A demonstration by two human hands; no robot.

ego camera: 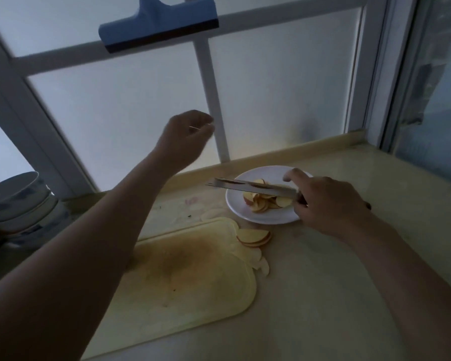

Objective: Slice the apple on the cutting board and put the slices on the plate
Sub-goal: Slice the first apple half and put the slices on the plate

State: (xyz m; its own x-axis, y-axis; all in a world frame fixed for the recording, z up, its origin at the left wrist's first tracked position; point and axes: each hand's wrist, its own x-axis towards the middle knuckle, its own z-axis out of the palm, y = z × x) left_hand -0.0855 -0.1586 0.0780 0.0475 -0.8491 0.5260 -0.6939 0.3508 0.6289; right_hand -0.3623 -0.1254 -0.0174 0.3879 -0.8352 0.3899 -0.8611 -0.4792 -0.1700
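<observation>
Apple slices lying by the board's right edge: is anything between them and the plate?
Nothing on the counter blocks them. The leftover slices lie just short of the plate, with bare counter between. Only the right hand holding the knife hangs over the plate, above the plated slices.

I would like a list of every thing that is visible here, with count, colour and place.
cutting board: one, yellowish, centre of counter
plate: one, white, beyond the board, right
slices on plate: several, pale with red skin
loose slices: several, same colours, at board's right edge
knife: one, silver, over the plate
bowls: stacked, white and blue, far left
squeegee: one, blue, on window frame
left hand: one, raised before window, fingers curled
right hand: one, grips the knife
</observation>
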